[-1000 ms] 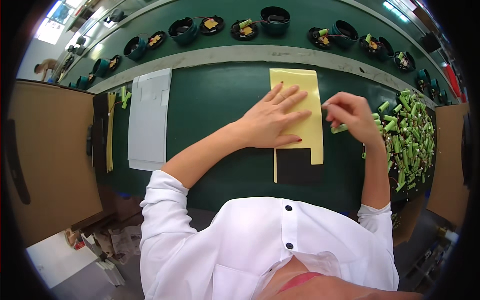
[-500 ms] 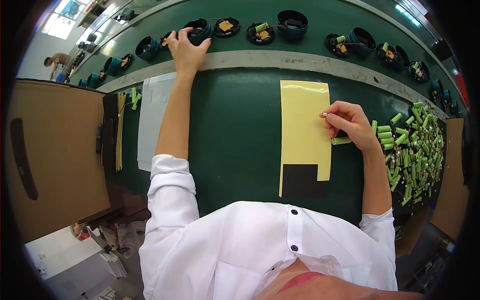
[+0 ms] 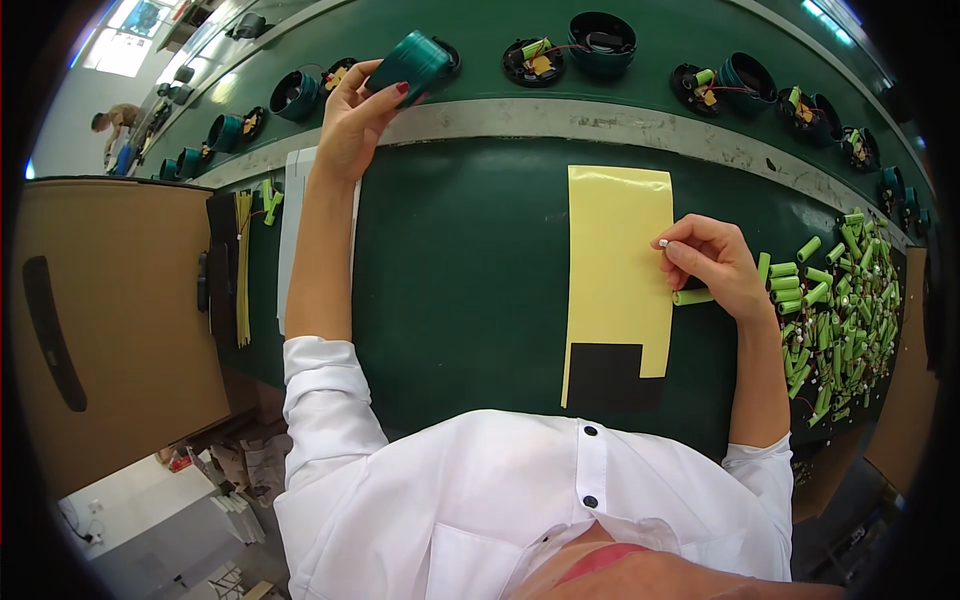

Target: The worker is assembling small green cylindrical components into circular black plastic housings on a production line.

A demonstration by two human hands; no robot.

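Note:
Over the far strip, my left hand (image 3: 350,125) grips a teal round housing (image 3: 412,66) by its side. The housing is tipped over, its outer wall toward me. Part of a dark round base (image 3: 452,60) shows behind it. My right hand (image 3: 718,262) is closed in a pinch on a small white connector (image 3: 662,243), above the right edge of a yellow sheet (image 3: 615,250). Just below those fingers lies a green cylindrical battery (image 3: 692,297); whether a wire joins it to the connector I cannot make out.
A heap of green batteries (image 3: 840,310) covers the table's right side. More teal housings (image 3: 602,50) with round bases stand along the far strip behind a grey rail (image 3: 540,118). At left are a cardboard box (image 3: 120,320) and pale sheets (image 3: 292,220). A person (image 3: 122,120) bends at far left.
My left hand has lifted the teal housing off the strip and tipped it over. My right hand keeps its pinch on the connector. The whole view has shifted slightly.

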